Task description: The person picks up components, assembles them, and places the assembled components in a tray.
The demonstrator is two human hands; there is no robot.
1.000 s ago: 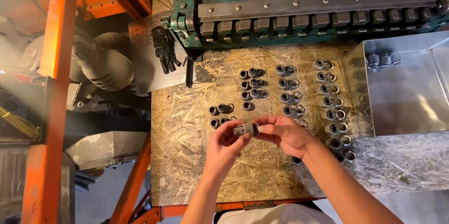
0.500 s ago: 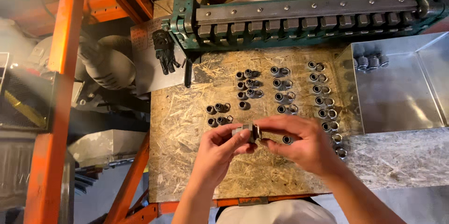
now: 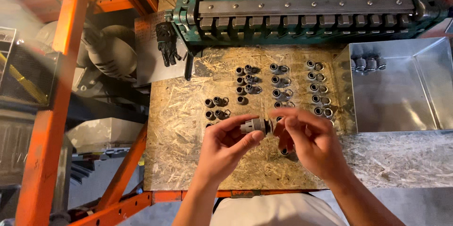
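Metal threaded fitting [image 3: 254,126] pinched in left hand [image 3: 226,146] fingertips above the chipboard bench [image 3: 179,150]. Right hand [image 3: 311,141] now closed on its right end, drawn nearer than a second ago. Loose fittings [image 3: 278,82] beyond, steel tray [image 3: 401,94] right.

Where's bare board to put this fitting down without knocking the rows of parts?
Free: the board's left strip, between its left edge and the small parts cluster; and the metal tray, bare below the fittings in its top-left corner. Crowded: the rows of parts above the left hand and right hand, which hold the fitting.
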